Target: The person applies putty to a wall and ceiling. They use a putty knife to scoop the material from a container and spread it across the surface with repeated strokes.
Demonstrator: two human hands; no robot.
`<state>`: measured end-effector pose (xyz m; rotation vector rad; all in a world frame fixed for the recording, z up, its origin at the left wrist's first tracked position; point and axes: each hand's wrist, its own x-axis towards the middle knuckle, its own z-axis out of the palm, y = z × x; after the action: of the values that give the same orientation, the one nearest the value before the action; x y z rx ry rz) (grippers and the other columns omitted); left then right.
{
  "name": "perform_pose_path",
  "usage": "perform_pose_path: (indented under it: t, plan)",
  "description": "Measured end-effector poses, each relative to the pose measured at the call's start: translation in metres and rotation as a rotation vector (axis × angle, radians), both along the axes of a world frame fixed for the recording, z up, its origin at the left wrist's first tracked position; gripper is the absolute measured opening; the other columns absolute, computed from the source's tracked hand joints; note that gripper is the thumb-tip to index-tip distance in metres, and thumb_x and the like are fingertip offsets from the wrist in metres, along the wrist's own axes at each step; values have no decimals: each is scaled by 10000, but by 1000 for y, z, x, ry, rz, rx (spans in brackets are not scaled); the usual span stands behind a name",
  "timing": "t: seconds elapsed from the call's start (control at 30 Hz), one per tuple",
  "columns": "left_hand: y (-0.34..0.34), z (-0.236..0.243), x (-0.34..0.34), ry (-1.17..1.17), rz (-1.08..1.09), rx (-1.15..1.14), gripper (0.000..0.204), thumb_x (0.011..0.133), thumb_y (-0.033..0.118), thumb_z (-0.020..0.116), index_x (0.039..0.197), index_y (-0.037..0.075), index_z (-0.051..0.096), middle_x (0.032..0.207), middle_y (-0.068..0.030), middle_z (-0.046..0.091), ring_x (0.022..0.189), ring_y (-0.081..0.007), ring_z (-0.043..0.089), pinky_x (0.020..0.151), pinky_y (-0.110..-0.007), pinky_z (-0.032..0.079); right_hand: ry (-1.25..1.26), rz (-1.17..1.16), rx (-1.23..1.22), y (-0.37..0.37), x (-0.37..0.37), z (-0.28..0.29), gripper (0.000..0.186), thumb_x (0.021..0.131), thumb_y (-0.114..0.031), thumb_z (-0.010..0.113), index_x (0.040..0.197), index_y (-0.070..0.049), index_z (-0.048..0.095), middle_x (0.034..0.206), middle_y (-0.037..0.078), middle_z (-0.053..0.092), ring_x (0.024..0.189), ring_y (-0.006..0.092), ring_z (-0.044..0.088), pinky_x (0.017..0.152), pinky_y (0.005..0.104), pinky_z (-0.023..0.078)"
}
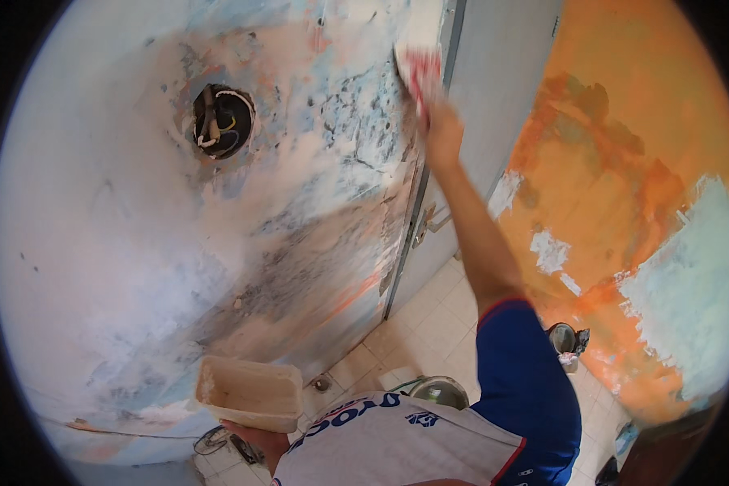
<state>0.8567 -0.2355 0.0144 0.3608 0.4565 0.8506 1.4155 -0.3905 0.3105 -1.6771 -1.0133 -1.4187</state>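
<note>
My right hand (443, 138) is stretched far up, fingers wrapped around a putty knife (421, 71) with red and white on it, slightly blurred. Its wide end is at the patchy wall (300, 235), close beside the door frame. Low on the left, my left hand (257, 439) grips an off-white rectangular plastic tub (255, 417) from beneath and the side, and the tub is tilted with its opening upward. Whitish residue coats the tub's inner walls. My left fingers are partly hidden under it.
Cables show in a round wall hole (223, 121). Right of the wall stands a grey door (498, 89) with a handle (429, 223). Beyond is an orange, patched wall (607, 178). A bucket (439, 392) and a small container (562, 337) stand on the tiled floor (429, 328).
</note>
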Motion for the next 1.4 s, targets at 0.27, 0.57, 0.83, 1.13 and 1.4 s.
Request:
perform_pose_path:
  t: [0.27,0.57,0.83,1.13,1.4]
  plan:
    - [-4,9,5,42,82,152,835,955,780,258,1579,225,252,1607,-59,299,1448,-301,338,1196,-455,309,217,69,-109,-43,-68,-180,566,794,86,525,1329,-70,629,1238,208,667,1070,343,682,908,404,545]
    - [-25,29,24,87,66,217,823,952,778,277,1580,246,251,1605,-66,307,1451,-312,346,1175,-495,344,-18,18,116,-6,-10,40,567,839,8,576,1379,-161,604,1404,136,587,1245,333,596,1015,399,496]
    - [-17,-8,9,13,27,105,830,946,771,335,1571,229,269,1591,-73,327,1434,-312,364,1169,-477,352,432,33,-179,-27,-65,-254,621,799,104,557,1386,-95,583,1416,175,569,1303,345,557,1062,398,461]
    - [-34,56,31,197,180,96,834,945,783,299,1572,233,268,1599,-57,318,1437,-303,357,1169,-483,351,41,-5,126,-22,-49,-20,709,730,117,504,1395,-113,582,1359,193,604,1195,364,624,977,384,508]
    - [-20,9,10,-19,-58,204,841,944,783,297,1574,228,265,1596,-59,325,1439,-305,357,1177,-484,336,386,-55,-198,-1,-42,-215,626,895,-47,596,1498,-150,462,1541,159,437,1420,366,411,1134,437,391]
